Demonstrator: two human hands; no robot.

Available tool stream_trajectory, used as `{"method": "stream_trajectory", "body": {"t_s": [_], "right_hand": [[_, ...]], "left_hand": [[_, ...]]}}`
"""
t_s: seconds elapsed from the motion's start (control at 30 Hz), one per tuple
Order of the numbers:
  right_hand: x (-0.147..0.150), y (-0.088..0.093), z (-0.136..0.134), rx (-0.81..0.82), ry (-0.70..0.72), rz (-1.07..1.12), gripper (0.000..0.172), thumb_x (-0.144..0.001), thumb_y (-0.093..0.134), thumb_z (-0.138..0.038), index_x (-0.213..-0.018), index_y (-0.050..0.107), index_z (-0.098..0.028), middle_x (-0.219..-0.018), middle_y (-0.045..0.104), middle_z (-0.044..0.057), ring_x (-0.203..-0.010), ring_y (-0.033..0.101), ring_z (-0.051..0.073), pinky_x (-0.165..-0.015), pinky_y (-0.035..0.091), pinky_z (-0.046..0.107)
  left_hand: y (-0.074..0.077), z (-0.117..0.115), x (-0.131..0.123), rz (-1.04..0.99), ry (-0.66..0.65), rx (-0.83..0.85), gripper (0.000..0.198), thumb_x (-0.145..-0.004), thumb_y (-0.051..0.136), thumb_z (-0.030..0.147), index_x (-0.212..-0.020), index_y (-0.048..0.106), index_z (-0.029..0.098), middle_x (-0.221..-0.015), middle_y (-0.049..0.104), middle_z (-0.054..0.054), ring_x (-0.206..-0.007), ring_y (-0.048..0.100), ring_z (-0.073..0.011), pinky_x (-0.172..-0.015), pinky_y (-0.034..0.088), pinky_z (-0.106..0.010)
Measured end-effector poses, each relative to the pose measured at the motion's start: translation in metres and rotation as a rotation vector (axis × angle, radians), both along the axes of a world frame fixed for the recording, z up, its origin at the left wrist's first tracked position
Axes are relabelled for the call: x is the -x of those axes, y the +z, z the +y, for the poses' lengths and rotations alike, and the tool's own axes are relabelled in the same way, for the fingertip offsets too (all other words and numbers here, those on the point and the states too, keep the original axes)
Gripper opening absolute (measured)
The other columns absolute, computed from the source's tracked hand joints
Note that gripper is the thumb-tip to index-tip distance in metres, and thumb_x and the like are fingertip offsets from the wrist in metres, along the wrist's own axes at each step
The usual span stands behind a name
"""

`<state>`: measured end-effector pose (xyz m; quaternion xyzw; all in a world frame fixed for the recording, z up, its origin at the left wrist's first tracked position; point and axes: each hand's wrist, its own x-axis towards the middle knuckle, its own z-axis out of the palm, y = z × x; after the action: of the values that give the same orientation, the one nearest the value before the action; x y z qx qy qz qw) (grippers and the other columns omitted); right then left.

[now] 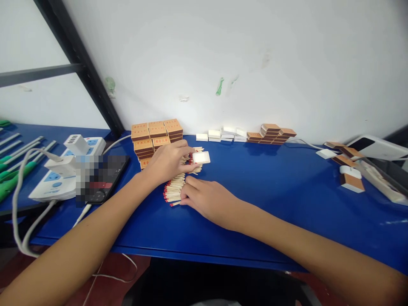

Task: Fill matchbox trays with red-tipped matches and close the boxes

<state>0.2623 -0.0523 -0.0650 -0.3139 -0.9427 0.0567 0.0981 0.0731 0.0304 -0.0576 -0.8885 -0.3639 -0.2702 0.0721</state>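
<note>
My left hand (168,158) grips a small white matchbox tray (202,157) between thumb and fingers, its hollow side facing up. Beneath and beside it lies a heap of red-tipped matches (174,189) on the blue table. At the near end of that heap my right hand (207,197) is closed, thumb and fingertips pinched on matches whose red heads point left. How many it pinches is hidden. Behind my left hand rises a stack of closed matchboxes (157,131) with orange printed tops.
White trays (228,133) stand along the wall, with brown matchbox sleeves (270,134) to their right. Several loose sleeves (352,182) and a white device (376,146) lie at the far right. On the left are a phone (110,178), a power strip (66,170) and white cables.
</note>
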Motion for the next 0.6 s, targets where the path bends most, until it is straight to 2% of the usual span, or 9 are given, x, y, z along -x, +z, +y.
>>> {"method": "stream_trajectory", "body": {"t_s": [0.07, 0.17, 0.23, 0.37, 0.6], "right_hand": [[-0.010, 0.007, 0.007, -0.048, -0.056, 0.015, 0.017, -0.106, 0.055, -0.031, -0.102, 0.065, -0.018, -0.104, 0.065, 0.006, -0.085, 0.064, 0.017, -0.068, 0.045, 0.029], [-0.033, 0.016, 0.026, -0.196, -0.218, 0.083, 0.018, -0.107, 0.053, -0.030, -0.104, 0.064, -0.016, -0.104, 0.064, 0.009, -0.081, 0.061, 0.017, -0.069, 0.044, 0.030], [-0.047, 0.018, 0.039, -0.238, -0.302, 0.118, 0.017, -0.107, 0.051, -0.028, -0.106, 0.063, -0.015, -0.105, 0.063, 0.009, -0.080, 0.060, 0.018, -0.069, 0.043, 0.031], [-0.061, 0.013, 0.054, -0.266, -0.323, 0.088, 0.016, -0.107, 0.050, -0.027, -0.106, 0.062, -0.016, -0.105, 0.063, 0.009, -0.078, 0.058, 0.019, -0.065, 0.039, 0.030], [-0.054, 0.009, 0.051, -0.271, -0.316, 0.041, 0.018, -0.107, 0.049, -0.027, -0.107, 0.063, -0.016, -0.105, 0.063, 0.009, -0.078, 0.056, 0.018, -0.064, 0.037, 0.030]], "left_hand": [[-0.001, 0.000, 0.001, 0.031, -0.008, 0.001, 0.034, -0.093, 0.072, 0.047, -0.110, 0.075, 0.018, -0.090, 0.067, -0.005, -0.073, 0.061, -0.0172, -0.061, 0.040, -0.028], [-0.002, 0.000, 0.001, 0.043, -0.037, -0.008, 0.034, -0.092, 0.074, 0.045, -0.113, 0.074, 0.018, -0.094, 0.069, -0.005, -0.077, 0.064, -0.0177, -0.062, 0.041, -0.028], [-0.002, -0.001, -0.001, 0.029, -0.048, -0.013, 0.034, -0.092, 0.074, 0.045, -0.113, 0.074, 0.019, -0.093, 0.069, -0.004, -0.076, 0.063, -0.0169, -0.061, 0.040, -0.028], [0.000, -0.004, -0.004, 0.034, -0.052, -0.008, 0.032, -0.092, 0.075, 0.045, -0.111, 0.075, 0.020, -0.091, 0.068, -0.004, -0.073, 0.061, -0.0155, -0.058, 0.038, -0.027], [0.000, -0.003, -0.003, 0.020, -0.080, -0.011, 0.035, -0.091, 0.076, 0.047, -0.113, 0.075, 0.020, -0.094, 0.069, -0.004, -0.077, 0.065, -0.0160, -0.062, 0.042, -0.027]]}}
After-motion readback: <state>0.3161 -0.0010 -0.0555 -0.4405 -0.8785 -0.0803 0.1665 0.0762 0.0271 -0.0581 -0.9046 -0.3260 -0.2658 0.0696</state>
